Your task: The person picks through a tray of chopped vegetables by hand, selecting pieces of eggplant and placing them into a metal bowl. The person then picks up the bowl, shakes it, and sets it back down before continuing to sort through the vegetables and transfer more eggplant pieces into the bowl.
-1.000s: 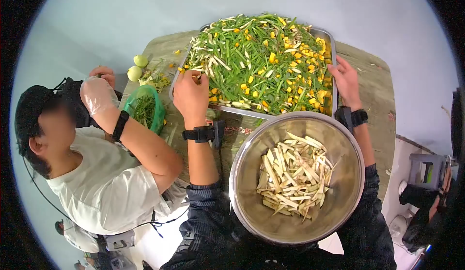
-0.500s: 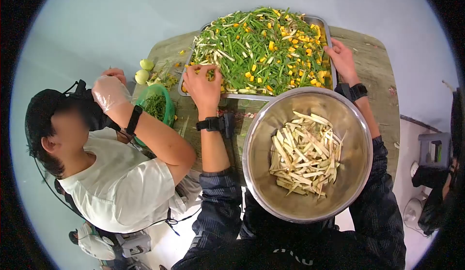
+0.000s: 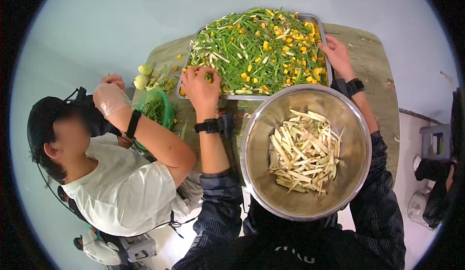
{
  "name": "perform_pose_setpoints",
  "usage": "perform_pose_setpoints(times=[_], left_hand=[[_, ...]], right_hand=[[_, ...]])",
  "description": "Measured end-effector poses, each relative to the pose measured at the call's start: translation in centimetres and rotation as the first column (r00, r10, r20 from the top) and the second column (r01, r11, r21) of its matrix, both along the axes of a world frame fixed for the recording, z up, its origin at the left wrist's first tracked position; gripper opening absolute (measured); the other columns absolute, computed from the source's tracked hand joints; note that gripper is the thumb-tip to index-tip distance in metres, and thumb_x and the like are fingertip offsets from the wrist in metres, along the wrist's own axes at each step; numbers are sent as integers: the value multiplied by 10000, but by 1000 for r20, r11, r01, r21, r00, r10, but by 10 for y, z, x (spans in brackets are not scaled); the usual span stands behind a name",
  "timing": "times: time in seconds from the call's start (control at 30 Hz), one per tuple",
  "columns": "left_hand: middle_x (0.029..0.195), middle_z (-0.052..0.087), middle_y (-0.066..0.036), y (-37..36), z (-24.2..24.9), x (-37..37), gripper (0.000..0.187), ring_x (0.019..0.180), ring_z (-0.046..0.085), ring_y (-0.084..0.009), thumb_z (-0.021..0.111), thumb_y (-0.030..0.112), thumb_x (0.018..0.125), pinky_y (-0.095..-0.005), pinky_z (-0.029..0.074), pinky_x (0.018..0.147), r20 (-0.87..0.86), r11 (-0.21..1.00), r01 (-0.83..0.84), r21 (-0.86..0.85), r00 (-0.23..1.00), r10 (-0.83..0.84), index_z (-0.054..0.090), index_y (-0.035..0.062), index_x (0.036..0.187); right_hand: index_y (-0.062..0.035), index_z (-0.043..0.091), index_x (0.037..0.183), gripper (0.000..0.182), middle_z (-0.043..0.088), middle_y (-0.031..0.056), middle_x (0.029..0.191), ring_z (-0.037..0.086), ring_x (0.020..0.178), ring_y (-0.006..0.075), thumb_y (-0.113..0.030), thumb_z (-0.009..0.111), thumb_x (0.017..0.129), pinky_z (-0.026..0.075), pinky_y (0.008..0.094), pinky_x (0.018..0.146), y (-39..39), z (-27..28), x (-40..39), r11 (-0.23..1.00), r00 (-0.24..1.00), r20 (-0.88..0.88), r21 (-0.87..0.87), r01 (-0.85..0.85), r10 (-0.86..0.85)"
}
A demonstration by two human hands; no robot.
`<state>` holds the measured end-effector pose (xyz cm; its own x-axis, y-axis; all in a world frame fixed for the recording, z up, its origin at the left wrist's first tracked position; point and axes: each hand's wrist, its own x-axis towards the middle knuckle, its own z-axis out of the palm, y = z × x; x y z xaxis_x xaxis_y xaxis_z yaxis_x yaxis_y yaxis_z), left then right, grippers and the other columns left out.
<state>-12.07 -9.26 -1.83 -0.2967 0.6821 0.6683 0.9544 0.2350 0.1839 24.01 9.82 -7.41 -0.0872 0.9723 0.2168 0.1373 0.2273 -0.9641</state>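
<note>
A metal tray is heaped with chopped green stalks, pale strips and yellow-orange cubes. At its near left corner my left hand has curled fingers over the rim and the food beside it. My right hand grips the tray's right edge, its fingertips on the rim. In front of the tray, a large steel bowl holds pale cut strips; neither hand touches it.
To the left sits a person in a white shirt, a clear glove on one raised hand. A green basket of greens and two pale round vegetables are on the wooden table. Grey stools stand beyond.
The tray and both my hands appear slightly further left in the view. The bowl has also shifted a little, while its contents look the same.
</note>
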Motion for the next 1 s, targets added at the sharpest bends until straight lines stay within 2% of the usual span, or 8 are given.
perform_pose_setpoints(times=[0.07,0.4,0.5,0.57,0.63,0.77,0.83,1.0], left_hand=[[1132,619,-65,3,-1,-3,84,1117,527,-310,765,212,823,-495,383,1007,120,999,12,30,993,-15,747,143,869],[1090,639,-62,3,2,-4,118,1104,534,-323,765,196,832,-489,423,974,52,997,54,56,997,-57,707,104,879],[1045,647,-73,13,13,-7,130,1020,586,-276,728,173,883,-453,460,918,194,941,139,309,959,-205,645,74,899],[980,639,-92,26,21,-9,139,896,602,-201,683,139,928,-398,485,818,608,875,145,462,666,-432,578,51,948],[933,656,-102,40,18,-14,125,801,584,-153,617,124,973,-356,480,733,563,823,168,542,655,-504,546,27,1007],[837,693,-137,41,20,-10,179,688,595,-240,524,174,1000,-400,474,682,558,953,-24,302,815,-156,567,3,1031],[801,697,-150,32,31,-4,246,677,629,-293,587,232,964,-438,496,659,333,994,-89,-65,937,106,665,18,1058],[797,724,-143,28,31,-10,286,696,680,-305,679,314,904,-446,536,642,288,952,-54,-300,947,145,753,69,1031]], right_hand=[[67,517,1394,551,690,9,835,604,766,71,-164,709,932,484,247,720,-2,4,-1,999,1000,-30,-38,-12,11],[62,525,1380,523,704,15,846,608,764,62,-154,698,937,477,243,692,2,-4,1,1000,1000,16,-9,7,-7],[62,525,1379,523,703,15,849,607,762,62,-159,697,937,477,245,691,11,-6,1,999,998,59,30,-17,15],[60,526,1377,530,704,18,852,610,762,68,-170,702,933,480,252,695,13,-13,2,1000,1000,-5,-7,-15,15],[76,532,1363,544,718,58,882,630,783,96,-178,712,917,495,262,707,9,-9,2,1000,1000,13,5,-5,5],[84,534,1357,564,740,114,936,665,829,135,-196,717,903,516,280,730,7,-4,2,1000,999,33,11,-19,18],[68,522,1373,545,737,93,948,662,840,119,-171,703,918,512,270,741,6,-3,1,1000,1000,23,-17,-20,20],[50,489,1402,543,735,88,1015,671,887,114,-149,683,936,516,265,769,7,-3,-1,998,999,-9,-35,-48,48]])
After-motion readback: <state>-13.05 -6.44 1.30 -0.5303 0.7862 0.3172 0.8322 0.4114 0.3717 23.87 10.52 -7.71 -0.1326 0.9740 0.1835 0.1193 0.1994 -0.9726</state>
